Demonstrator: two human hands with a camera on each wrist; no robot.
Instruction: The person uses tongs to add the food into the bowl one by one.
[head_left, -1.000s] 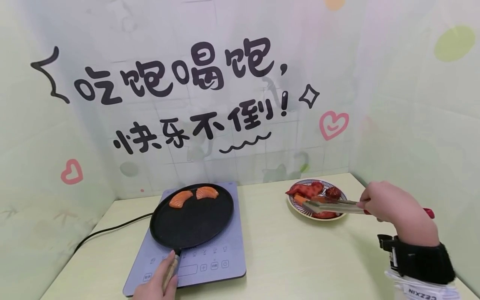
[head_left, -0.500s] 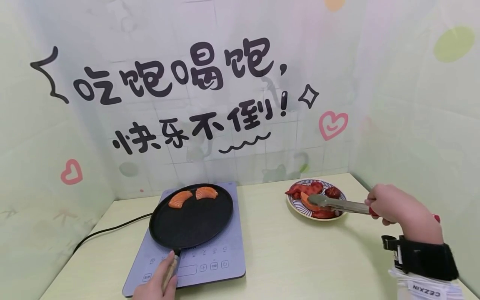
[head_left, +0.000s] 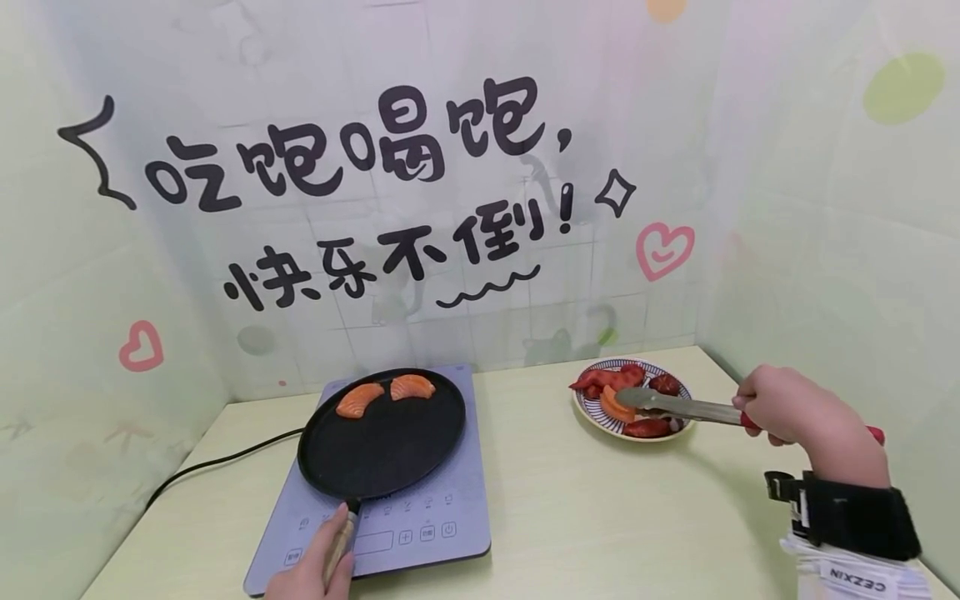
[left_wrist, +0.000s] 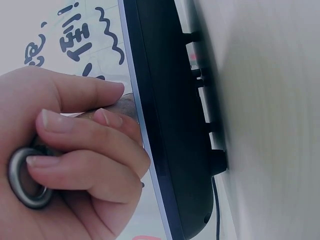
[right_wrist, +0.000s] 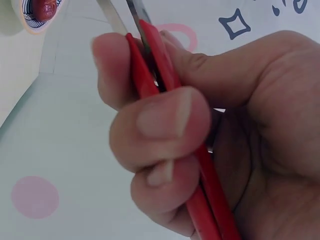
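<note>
My left hand [head_left: 311,558] grips the handle of a black frying pan [head_left: 382,454]. In the left wrist view its fingers [left_wrist: 95,140] curl round the handle, with the metal hanging ring [left_wrist: 27,177] at its end. Two salmon slices [head_left: 359,401] lie toward the pan's far side. My right hand [head_left: 795,412] holds metal tongs [head_left: 697,409] by their red handles [right_wrist: 160,65], squeezed nearly together in the right wrist view. The tongs' tips overlap an orange salmon slice [head_left: 611,406] on the patterned plate [head_left: 588,415]; I cannot tell whether they pinch it.
Beneath the pan is a lilac induction cooker [head_left: 468,467], its black cord [head_left: 217,458] running off left. The plate also bears red, lobster-like food [head_left: 615,379], a dark red round piece [head_left: 665,384] and another red piece [head_left: 647,428]. A printed curtain [head_left: 480,333] stands behind the table [head_left: 562,517].
The tongs have turned and their arms have come together, with the tips now over the orange slice, which has shifted slightly on the plate. The left hand and pan hold still.
</note>
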